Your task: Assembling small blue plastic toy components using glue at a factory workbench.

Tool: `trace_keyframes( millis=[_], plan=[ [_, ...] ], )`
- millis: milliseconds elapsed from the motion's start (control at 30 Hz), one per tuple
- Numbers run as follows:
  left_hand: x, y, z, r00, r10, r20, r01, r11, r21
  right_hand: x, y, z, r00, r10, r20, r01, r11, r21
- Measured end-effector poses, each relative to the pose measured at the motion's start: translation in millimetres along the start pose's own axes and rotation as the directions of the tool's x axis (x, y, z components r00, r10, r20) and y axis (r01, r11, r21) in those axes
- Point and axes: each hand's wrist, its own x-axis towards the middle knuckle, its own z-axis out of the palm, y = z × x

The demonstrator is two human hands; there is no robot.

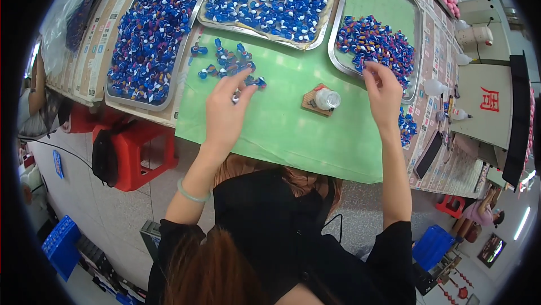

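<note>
My left hand (226,105) is over the green mat, thumb and forefinger curled round a small blue piece (258,82) at their tips. Beside those fingers lies a loose cluster of small blue, white and brownish pieces (225,60). My right hand (384,95) is at the near edge of a metal tray (336,60), its thumb and forefinger pinched together. What they hold, if anything, is too small to make out against the heap of blue pieces (380,43) behind. Between my hands a small glass jar (328,99) sits on a wooden block (309,100).
Two more metal trays, one at left (169,99) and one at the back (307,46), are full of small blue pieces. More pieces (407,127) lie right of my right wrist, near a dark phone (429,154). A red stool (141,161) stands at left.
</note>
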Motion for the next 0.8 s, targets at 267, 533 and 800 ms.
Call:
trace_keyframes(
  millis=[267, 533, 800],
  plan=[
    [-10, 13, -1, 0.526, -0.057, 0.849, 0.78, -0.365, -0.508, 36, 6, 23, 0.979, -0.12, 0.168, 0.18, 0.891, -0.417],
    [-18, 27, 21, 0.468, -0.039, 0.883, 0.806, -0.391, -0.445, 19, 3, -8, 0.914, 0.36, 0.189, -0.359, 0.497, 0.79],
    [-19, 31, 20, 0.527, -0.128, 0.84, 0.842, -0.053, -0.537, -39, -36, -18, 0.876, 0.215, 0.431, -0.466, 0.605, 0.645]
  ],
)
